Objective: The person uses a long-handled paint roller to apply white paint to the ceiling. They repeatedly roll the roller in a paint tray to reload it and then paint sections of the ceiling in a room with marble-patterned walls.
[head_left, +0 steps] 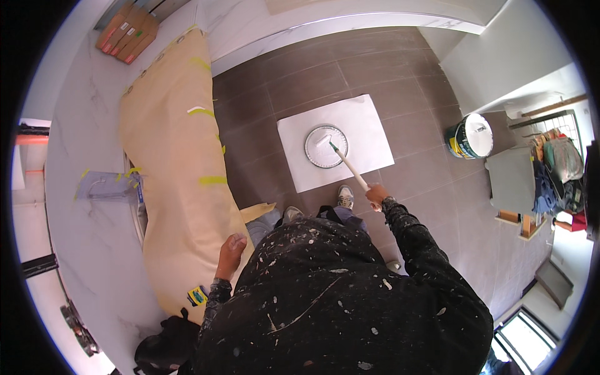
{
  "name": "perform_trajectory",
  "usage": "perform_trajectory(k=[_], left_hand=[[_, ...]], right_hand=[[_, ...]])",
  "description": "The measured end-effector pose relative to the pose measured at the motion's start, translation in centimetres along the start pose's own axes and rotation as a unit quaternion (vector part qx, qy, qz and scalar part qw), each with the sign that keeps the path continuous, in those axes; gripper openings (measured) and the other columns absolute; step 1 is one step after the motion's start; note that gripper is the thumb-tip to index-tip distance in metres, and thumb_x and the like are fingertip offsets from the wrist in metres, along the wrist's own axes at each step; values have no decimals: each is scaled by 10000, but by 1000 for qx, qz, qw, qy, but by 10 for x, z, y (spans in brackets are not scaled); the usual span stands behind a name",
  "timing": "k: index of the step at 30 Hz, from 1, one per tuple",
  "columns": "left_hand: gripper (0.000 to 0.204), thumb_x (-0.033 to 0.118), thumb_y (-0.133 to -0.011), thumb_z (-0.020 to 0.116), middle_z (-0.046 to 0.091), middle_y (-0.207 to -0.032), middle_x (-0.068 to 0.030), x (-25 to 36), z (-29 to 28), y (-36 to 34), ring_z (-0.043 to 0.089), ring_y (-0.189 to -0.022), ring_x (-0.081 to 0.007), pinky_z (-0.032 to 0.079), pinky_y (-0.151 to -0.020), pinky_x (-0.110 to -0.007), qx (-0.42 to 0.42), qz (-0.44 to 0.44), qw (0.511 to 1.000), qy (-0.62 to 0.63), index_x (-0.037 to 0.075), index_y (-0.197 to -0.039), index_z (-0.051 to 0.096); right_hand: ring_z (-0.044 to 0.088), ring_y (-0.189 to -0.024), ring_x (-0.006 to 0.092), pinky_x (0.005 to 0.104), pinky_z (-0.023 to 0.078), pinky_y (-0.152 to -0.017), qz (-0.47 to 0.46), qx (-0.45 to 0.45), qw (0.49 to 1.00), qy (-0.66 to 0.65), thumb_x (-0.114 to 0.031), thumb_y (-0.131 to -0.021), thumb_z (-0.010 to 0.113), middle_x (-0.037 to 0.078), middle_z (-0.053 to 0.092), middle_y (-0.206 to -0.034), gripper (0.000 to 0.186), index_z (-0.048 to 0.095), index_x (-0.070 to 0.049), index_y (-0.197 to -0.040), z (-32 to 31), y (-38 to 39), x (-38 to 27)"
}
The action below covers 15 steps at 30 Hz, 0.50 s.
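My right hand [375, 195] is wrapped round the pale pole of a paint roller [355, 172], out in front of me to the right. The roller's white head lies in a round, shallow tray [308, 154] with white paint in it. Under the tray a white square sheet [372, 128] is spread on the floor. My left hand [232, 251] hangs by my left side, its fingers curled closed, and no object shows in it. It is nearest to the beige covering [181, 181] on the left.
A paint bucket [461, 139] with a white lid stands on the dark tiled floor [412, 156] to the right. Beyond it are a grey panel [512, 181] and hanging clothes [556, 162]. Cardboard boxes [128, 34] sit far left; a black bag [169, 344] lies near left.
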<state>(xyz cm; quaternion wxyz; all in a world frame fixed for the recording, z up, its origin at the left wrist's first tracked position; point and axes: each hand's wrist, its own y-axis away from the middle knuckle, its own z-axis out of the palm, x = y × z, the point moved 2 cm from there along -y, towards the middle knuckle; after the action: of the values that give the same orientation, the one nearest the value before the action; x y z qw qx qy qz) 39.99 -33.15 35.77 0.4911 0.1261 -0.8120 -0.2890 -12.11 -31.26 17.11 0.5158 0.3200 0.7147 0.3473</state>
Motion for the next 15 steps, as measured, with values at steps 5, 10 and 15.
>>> perform_trajectory(k=[5,10,15], left_hand=[[419,272,-971,634,683,-1087,-87,-10,17,23,641,-961,-142,497,-813,-271,10,-37,996,-79,-40,-1244,578],[448,305,-969,630,683,-1083,-80,-11,31,32,612,-875,-115,474,-711,-251,3,-1,1000,-28,-31,-1259,571],[470,320,-969,631,680,-1124,-101,-4,34,37,626,-923,-134,487,-734,-267,15,-56,998,-12,-36,-1269,562]], right_hand=[[619,-456,252,405,451,-341,-13,4,999,29,-67,-855,479,142,562,-532,218,581,33,-1019,-5,-36,19],[634,-439,280,427,489,-361,-48,-57,989,130,-98,-862,493,173,607,-559,281,605,39,-1079,-9,-77,60],[690,-659,363,472,567,-585,-13,43,983,177,-164,-869,530,222,666,-790,395,605,-18,-1228,-27,-33,126]])
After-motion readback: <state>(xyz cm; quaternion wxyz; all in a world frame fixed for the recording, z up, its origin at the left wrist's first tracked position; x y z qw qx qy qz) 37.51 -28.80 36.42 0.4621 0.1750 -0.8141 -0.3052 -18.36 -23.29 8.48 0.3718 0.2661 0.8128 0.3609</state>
